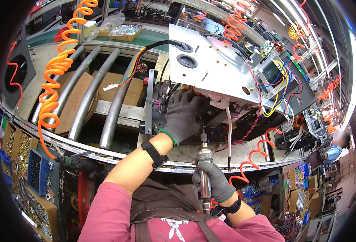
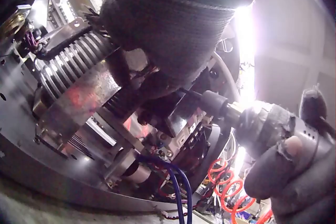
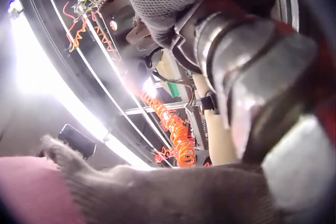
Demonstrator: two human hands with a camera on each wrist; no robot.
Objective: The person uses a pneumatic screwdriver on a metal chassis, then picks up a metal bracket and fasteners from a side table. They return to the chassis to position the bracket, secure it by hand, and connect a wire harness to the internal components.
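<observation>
Our gloved right hand (image 1: 216, 180) wraps round a silver power screwdriver (image 1: 204, 154), lower centre of the head view; our gloved left hand (image 1: 182, 114), centre, meets the metal chassis (image 1: 222, 76), upper centre, fingertips hidden, grip unclear.

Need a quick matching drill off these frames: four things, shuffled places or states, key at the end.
Things
1. right hand
2. left hand
3. thick orange hose
4. white plug

Places or states
A. at the end of red, yellow and green wires
B. just below the near left corner of the pale panel, in the head view
C. gripping the silver driver
D. hanging in coils at the left of the head view

Pairs: 1-C, 2-B, 3-D, 4-A
</observation>
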